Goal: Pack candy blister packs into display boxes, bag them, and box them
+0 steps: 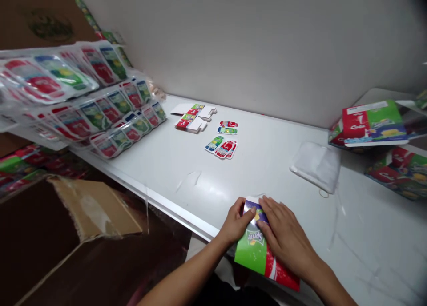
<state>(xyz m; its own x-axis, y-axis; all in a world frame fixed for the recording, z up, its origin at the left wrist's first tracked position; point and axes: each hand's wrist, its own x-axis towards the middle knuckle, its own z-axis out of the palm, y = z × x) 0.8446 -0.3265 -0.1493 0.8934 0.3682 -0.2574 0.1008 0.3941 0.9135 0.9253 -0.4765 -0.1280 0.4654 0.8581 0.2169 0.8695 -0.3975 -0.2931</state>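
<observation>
A small printed carton [254, 247], green with a Sprite logo, a red side and a purple top, lies at the near edge of the white table [267, 172]. My left hand [236, 223] grips its top left corner with curled fingers. My right hand [286, 239] lies over the carton's right side, fingers pressed on the purple top flap.
Flat printed cartons [192, 117] and small colourful packets [223, 146] lie mid-table. Sheets of wrapped packets [83, 92] are stacked at left above brown cardboard boxes [83, 221]. A clear plastic bag [315, 166] and larger printed boxes [370, 123] sit at right. A wall closes the back.
</observation>
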